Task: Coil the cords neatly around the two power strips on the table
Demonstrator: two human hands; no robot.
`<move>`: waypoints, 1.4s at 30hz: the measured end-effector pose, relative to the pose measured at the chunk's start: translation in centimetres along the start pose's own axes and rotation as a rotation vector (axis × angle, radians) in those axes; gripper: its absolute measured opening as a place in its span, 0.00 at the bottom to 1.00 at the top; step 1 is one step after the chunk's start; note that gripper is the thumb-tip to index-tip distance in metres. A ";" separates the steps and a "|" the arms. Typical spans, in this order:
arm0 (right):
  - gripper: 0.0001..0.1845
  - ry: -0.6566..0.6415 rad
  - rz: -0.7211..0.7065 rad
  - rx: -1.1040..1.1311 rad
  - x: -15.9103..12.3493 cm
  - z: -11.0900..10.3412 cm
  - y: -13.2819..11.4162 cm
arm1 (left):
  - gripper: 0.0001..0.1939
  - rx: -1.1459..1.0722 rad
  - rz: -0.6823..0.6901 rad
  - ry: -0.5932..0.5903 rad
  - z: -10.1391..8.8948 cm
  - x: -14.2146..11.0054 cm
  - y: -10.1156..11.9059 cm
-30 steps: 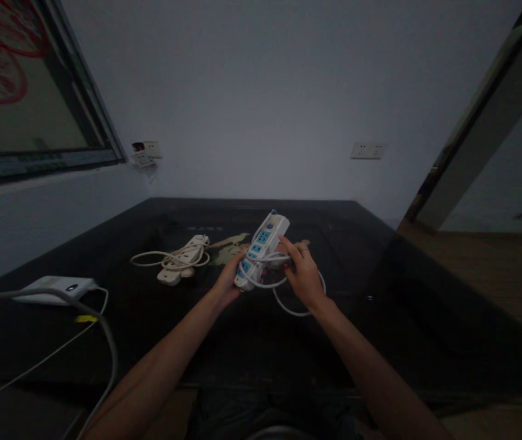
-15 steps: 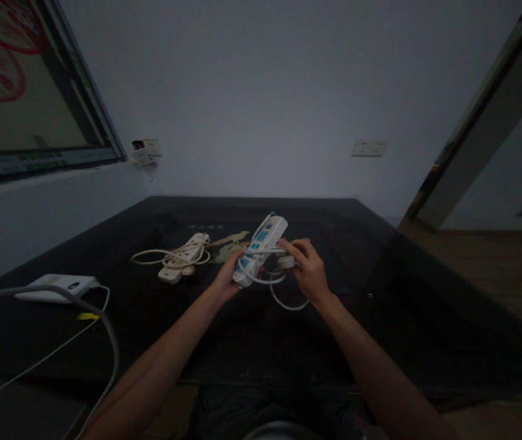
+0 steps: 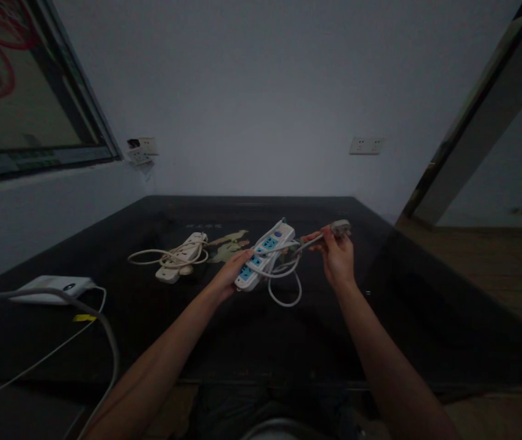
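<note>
A white power strip (image 3: 269, 245) with blue sockets is held tilted above the dark table by my left hand (image 3: 230, 274), which is closed around its lower end. Its pale cord (image 3: 286, 299) loops around the strip and hangs below it. To the right, my right hand (image 3: 338, 260) is closed on the cord just behind the plug (image 3: 341, 228), whose head sticks out above the fingers. A stretch of cord runs between the plug and the strip. Left of my hands lies a second white power strip (image 3: 187, 252), wrapped in its own cord.
The dark table (image 3: 261, 342) reaches to the wall. A white box-like device (image 3: 54, 287) with a cable sits at the left, and a thick grey cable (image 3: 109, 333) arcs up in front of it. Wall sockets (image 3: 366, 145) are at the back.
My right hand has moved right and slightly up, drawing the plug away from the strip. The cord between them is longer now. My left hand still holds the strip.
</note>
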State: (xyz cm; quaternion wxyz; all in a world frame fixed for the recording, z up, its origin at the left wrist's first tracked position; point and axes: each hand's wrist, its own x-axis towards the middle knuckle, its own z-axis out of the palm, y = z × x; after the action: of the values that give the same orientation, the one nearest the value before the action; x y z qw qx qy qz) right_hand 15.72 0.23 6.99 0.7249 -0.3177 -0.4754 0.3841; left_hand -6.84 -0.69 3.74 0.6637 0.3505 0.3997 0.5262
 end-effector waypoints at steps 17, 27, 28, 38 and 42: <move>0.07 0.343 -0.160 0.213 2.0 -7.0 -4.1 | 0.18 -0.284 0.027 0.126 -2.9 1.2 3.0; 0.14 0.709 -0.195 0.218 1.8 -14.2 -6.0 | 0.09 -0.128 0.159 0.277 -4.0 2.1 2.3; 0.14 0.723 -0.198 0.212 2.1 -14.4 -6.0 | 0.08 -0.117 0.179 0.279 -4.0 2.1 2.2; 0.19 1.039 -0.152 0.152 6.3 -17.7 -6.5 | 0.13 0.002 0.360 0.408 -6.6 3.0 3.0; 0.17 0.893 -0.274 -0.028 6.0 -16.2 -7.2 | 0.20 0.102 0.425 0.396 -6.3 2.9 2.8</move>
State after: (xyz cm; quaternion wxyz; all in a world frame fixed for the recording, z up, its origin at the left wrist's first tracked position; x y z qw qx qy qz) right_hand 34.20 0.21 10.03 0.8983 -0.3960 -0.1594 0.1042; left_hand -13.30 3.00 3.04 0.4292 0.3497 0.4651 0.6907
